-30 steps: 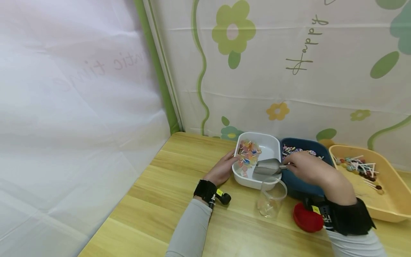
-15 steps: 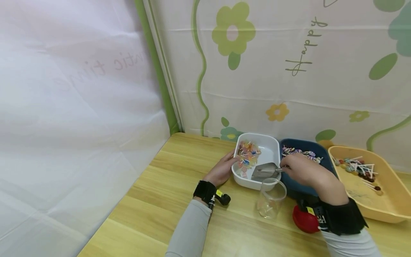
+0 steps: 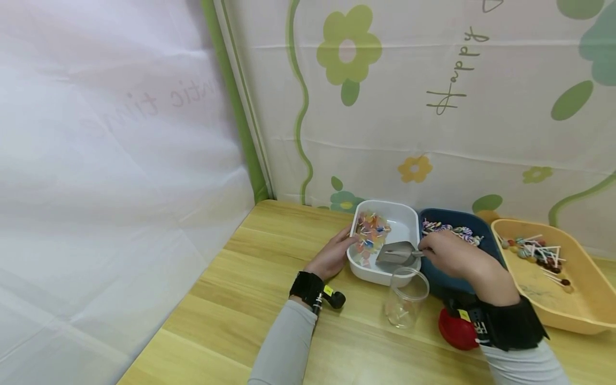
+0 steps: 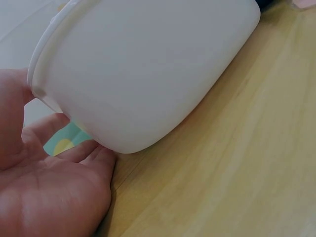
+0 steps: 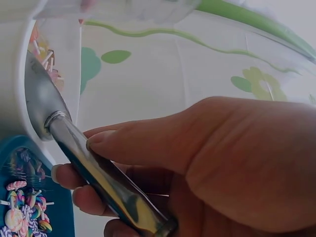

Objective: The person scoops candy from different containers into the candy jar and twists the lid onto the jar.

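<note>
The clear plastic cup (image 3: 406, 302) stands upright on the surface (image 3: 250, 256), near the right forearm, and is best kept from being knocked. The handle of the steel scoop (image 3: 397, 254) is clasped by the right grip (image 3: 454, 256); the blade would best be kept low and slid flat toward the lollipops (image 3: 371, 231). The white tray (image 3: 402, 229) is held at its left side by the left grip (image 3: 332, 254), where a steady counterpressure seems called for. The scoop is shiny and grey, its blade inside the tray's near right corner; orange, yellow and pink lollipops are heaped along the left wall.
</note>
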{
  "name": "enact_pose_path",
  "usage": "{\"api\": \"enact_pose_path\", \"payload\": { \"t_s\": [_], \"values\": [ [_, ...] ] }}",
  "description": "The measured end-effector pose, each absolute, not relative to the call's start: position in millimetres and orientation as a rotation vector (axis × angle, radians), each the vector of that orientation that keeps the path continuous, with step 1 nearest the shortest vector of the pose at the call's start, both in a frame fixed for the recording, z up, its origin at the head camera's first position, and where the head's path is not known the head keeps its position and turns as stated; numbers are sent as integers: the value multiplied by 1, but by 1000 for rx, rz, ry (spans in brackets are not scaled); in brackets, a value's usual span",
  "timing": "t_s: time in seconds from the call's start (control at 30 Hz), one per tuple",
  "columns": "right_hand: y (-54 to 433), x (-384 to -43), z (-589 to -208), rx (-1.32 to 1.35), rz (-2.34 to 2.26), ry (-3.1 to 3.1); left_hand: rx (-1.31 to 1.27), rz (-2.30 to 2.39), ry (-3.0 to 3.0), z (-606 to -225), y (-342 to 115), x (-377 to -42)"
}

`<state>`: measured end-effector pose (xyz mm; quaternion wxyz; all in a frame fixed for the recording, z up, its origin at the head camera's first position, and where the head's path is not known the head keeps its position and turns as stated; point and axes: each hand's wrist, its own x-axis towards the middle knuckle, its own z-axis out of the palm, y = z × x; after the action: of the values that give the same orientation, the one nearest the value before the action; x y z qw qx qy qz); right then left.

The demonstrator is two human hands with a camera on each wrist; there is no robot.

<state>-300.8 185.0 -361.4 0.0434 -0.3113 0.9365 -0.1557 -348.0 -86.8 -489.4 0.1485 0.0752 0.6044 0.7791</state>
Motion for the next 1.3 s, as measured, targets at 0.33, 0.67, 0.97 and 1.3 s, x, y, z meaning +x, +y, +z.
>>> {"api": "enact_pose_path", "payload": {
  "t_s": [0.33, 0.67, 0.97, 1.3],
  "values": [
    [184, -304, -364, -965, -449, 2853, 203, 2219, 1747, -489, -87, -349],
    [183, -308, -369, -981, -465, 2829, 227, 2228, 1731, -489, -88, -348],
    [180, -309, -369, -954, -457, 2805, 233, 2222, 1731, -490, -87, -349],
    [174, -310, -375, -1095, -529, 2746, 282, 2218, 1719, -489, -88, -348]
  ]
}}
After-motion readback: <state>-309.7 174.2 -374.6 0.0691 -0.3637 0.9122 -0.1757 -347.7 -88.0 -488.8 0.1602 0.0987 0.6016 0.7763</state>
